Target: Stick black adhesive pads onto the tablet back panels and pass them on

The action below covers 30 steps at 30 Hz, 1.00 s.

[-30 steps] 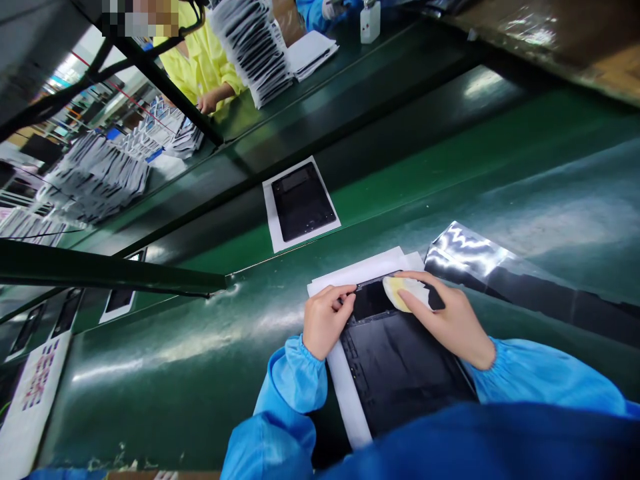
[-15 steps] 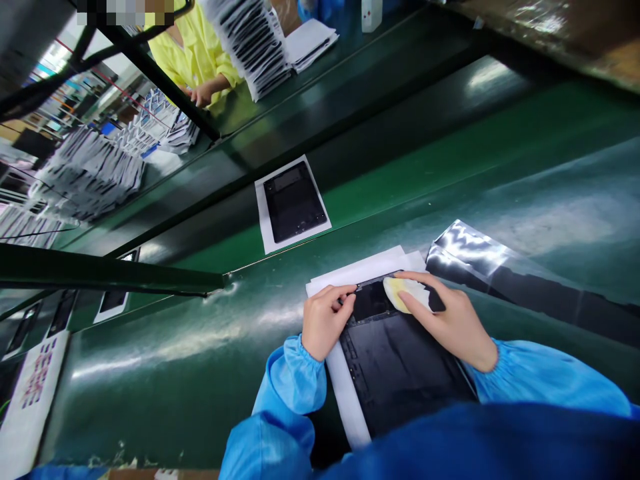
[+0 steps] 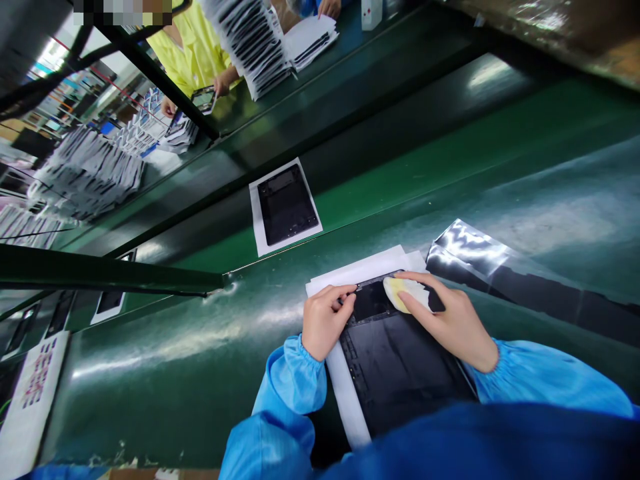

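Observation:
A black tablet-like panel lies on white paper on the green bench in front of me. My left hand is curled at the panel's far left corner, fingertips pinching its edge. My right hand lies over the far right part of the panel and presses a pale yellow cloth pad onto it with the fingers together.
A shiny plastic bag lies right of the panel. Another black panel on white paper rides the belt beyond. Across the line a person in yellow handles a small device beside stacks of sheets. A dark rail crosses the left.
The panel on the belt has drifted left. The person in yellow has picked up a small device. My own hands have stayed in place on the near panel.

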Each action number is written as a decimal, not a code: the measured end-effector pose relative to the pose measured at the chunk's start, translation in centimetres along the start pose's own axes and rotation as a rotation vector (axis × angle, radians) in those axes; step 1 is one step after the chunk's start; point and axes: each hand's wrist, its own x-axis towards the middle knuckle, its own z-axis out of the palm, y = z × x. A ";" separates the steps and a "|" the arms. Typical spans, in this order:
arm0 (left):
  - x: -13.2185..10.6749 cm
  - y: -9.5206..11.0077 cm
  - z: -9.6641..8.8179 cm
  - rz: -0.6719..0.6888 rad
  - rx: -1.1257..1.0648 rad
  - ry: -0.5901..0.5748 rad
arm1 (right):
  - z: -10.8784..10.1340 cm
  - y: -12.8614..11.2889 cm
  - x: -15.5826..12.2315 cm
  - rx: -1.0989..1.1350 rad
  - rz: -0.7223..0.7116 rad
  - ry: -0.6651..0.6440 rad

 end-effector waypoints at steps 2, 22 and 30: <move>0.0 0.1 0.0 0.002 0.004 0.001 | 0.0 0.0 0.0 0.003 -0.004 0.001; 0.2 -0.2 0.0 0.000 -0.017 -0.005 | 0.0 0.0 0.0 -0.017 -0.027 -0.003; 0.2 -0.1 -0.1 -0.014 -0.033 -0.006 | 0.0 0.1 0.0 -0.019 -0.023 -0.015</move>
